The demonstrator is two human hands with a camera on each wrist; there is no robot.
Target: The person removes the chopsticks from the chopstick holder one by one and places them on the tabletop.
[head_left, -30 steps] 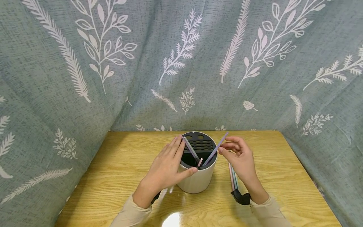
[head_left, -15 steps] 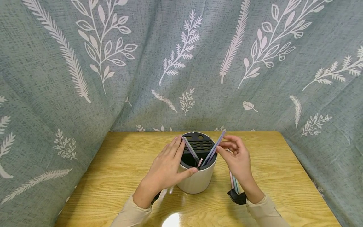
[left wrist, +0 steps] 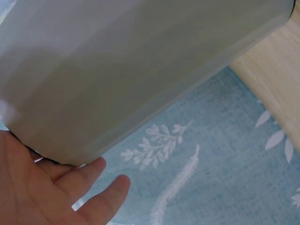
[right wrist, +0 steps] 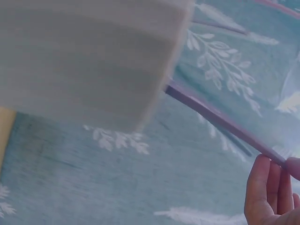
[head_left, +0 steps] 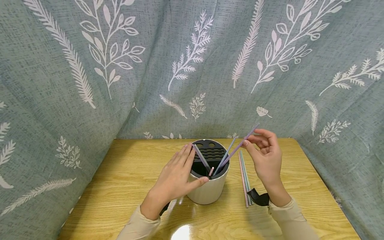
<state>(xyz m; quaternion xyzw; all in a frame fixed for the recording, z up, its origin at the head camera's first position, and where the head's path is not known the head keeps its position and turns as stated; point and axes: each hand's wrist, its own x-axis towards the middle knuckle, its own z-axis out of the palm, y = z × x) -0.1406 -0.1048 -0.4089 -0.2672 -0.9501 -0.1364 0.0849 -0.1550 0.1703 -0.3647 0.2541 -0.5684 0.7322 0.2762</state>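
Note:
A white round holder [head_left: 207, 193] with a black slotted insert [head_left: 211, 153] stands upright on the table. My left hand [head_left: 177, 176] rests on its left rim, fingers extended and thumb along the near edge; the left wrist view shows fingertips [left wrist: 96, 164] at the rim. With thumb and fingertips, my right hand [head_left: 265, 156] pinches the upper part of a purple straw [head_left: 240, 145], whose lower end is inside the holder. A blue straw [head_left: 228, 148] leans right in the same compartment. Greyish-purple straws [head_left: 201, 156] lean left, and a pink tip [head_left: 211, 170] shows between them.
Several pink and green straws [head_left: 244, 176] lie on the wooden table [head_left: 120, 193] right of the holder. A black wrist strap [head_left: 259, 198] juts from my right wrist over their near ends. Patterned blue-green cloth [head_left: 168, 66] hangs behind and at both sides.
My right hand has moved up and to the right, taking the purple straw's upper end away from the blue straw. More of the straws on the table show. My left hand has stayed put.

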